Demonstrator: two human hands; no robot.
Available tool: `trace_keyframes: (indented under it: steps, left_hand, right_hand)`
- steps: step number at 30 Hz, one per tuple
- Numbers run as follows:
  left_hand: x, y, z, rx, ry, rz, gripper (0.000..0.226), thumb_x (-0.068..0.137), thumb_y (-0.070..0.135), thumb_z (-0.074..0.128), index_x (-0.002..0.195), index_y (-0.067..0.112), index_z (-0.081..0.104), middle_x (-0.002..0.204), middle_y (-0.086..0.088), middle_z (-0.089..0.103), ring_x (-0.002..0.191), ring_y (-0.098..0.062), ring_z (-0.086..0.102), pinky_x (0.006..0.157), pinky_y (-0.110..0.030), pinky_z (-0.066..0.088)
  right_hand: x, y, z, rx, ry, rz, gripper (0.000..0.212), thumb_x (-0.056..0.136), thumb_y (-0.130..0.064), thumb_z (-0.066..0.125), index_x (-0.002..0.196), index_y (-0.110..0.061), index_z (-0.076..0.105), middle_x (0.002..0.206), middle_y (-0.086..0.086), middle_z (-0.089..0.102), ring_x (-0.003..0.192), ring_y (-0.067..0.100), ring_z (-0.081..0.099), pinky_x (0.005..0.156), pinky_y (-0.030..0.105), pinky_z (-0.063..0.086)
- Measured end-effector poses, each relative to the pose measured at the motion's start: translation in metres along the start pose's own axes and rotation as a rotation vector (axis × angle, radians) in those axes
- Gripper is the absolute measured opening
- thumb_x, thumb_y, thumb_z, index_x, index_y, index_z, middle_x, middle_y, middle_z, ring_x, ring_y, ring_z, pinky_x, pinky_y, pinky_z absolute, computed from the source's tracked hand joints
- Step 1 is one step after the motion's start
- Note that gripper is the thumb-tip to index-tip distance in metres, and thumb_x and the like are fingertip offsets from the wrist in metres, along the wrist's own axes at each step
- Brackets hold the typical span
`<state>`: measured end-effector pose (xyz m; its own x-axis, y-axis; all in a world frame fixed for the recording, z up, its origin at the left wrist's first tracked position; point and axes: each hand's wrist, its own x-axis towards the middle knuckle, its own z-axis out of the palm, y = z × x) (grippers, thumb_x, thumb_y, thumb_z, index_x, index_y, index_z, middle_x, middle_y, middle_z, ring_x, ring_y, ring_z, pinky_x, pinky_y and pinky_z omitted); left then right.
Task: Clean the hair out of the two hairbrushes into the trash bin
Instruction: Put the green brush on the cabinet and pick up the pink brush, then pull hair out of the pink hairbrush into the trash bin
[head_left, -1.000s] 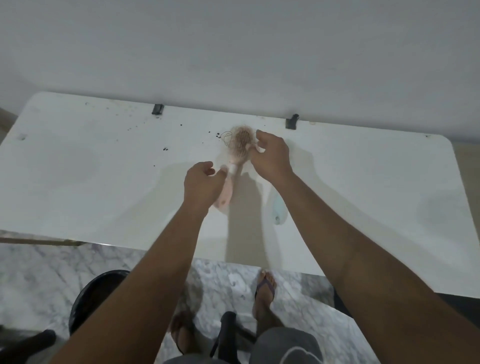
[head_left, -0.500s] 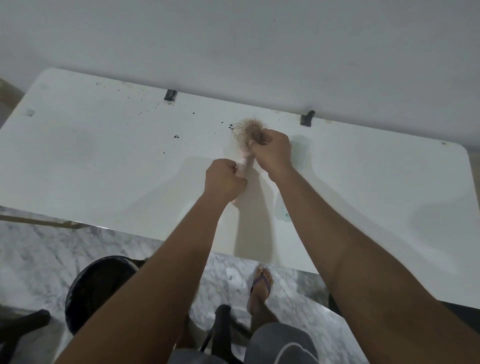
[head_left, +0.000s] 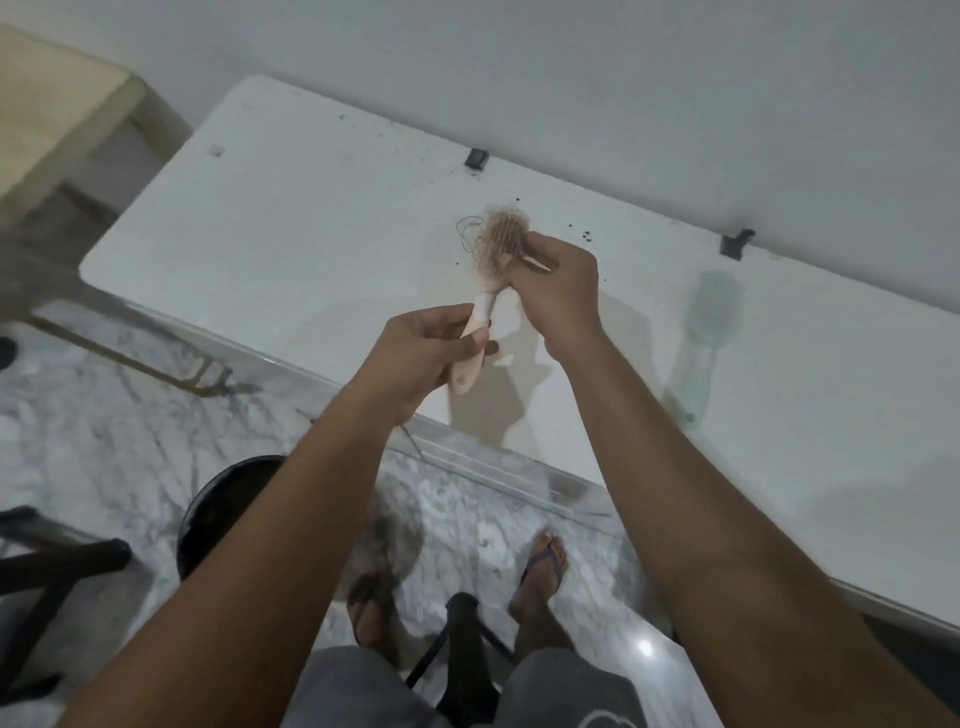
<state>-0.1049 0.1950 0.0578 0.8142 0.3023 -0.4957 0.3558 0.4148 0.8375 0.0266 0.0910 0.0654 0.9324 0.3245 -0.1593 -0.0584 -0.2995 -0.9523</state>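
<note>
Gripping the pink brush in your left hand, you pinch its hair with your right hand; green brush, three o'clock, apparently untouched.

The picture was dim and greyish, with a cool tone. The lamp itself was not in view. Light seemed to come from above, because soft shadows of the arms and of the pink hairbrush lay on the white worktop just under them, toward its near edge. One small bright reflection shone on the marble floor. The left side, with the wooden furniture and the floor, was smeared by motion blur. The left hand and the right hand were fairly sharp, but single strands of the hair were hard to separate. The green hairbrush looked pale and soft. The wide lens bent the worktop edges.
</note>
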Motion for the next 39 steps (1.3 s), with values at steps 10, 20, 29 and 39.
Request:
trace_keyframes:
  steps: [10, 20, 29, 39]
  left_hand:
    - [-0.106, -0.016, -0.149, -0.125, 0.328, 0.014, 0.032, 0.090, 0.001, 0.067, 0.121, 0.010, 0.070, 0.110, -0.011, 0.077, 0.106, -0.029, 0.072, 0.093, -0.044, 0.055]
    - [-0.163, -0.069, -0.215, -0.298, 0.613, 0.014, 0.035, 0.091, -0.004, 0.061, 0.123, 0.007, 0.069, 0.117, -0.017, 0.073, 0.098, -0.020, 0.074, 0.078, -0.032, 0.060]
    - [-0.176, -0.235, -0.292, -0.382, 0.712, -0.057, 0.042, 0.091, -0.007, 0.060, 0.129, 0.009, 0.064, 0.121, -0.015, 0.072, 0.110, -0.027, 0.071, 0.098, -0.051, 0.053]
    - [-0.173, -0.392, -0.329, -0.365, 0.746, -0.025, 0.040, 0.093, -0.008, 0.058, 0.127, 0.011, 0.064, 0.113, -0.016, 0.073, 0.103, -0.024, 0.073, 0.086, -0.048, 0.054]
  right_hand:
    - [-0.080, -0.034, 0.169, -0.008, -0.332, -0.067, 0.037, 0.088, -0.011, 0.072, 0.125, -0.012, 0.068, 0.111, -0.014, 0.070, 0.092, -0.002, 0.068, 0.081, 0.015, 0.054]
    - [-0.123, -0.005, 0.276, -0.018, -0.732, -0.159, 0.036, 0.089, -0.010, 0.071, 0.125, -0.012, 0.069, 0.112, -0.016, 0.069, 0.092, -0.003, 0.068, 0.089, 0.026, 0.059]
    - [-0.199, 0.141, 0.367, -0.097, -0.833, -0.119, 0.046, 0.088, -0.009, 0.072, 0.133, -0.010, 0.063, 0.129, 0.000, 0.068, 0.110, 0.008, 0.068, 0.095, 0.033, 0.059]
    - [-0.251, 0.297, 0.415, -0.104, -0.852, -0.111, 0.043, 0.088, -0.009, 0.072, 0.130, -0.007, 0.064, 0.117, -0.003, 0.073, 0.104, 0.003, 0.070, 0.086, 0.016, 0.056]
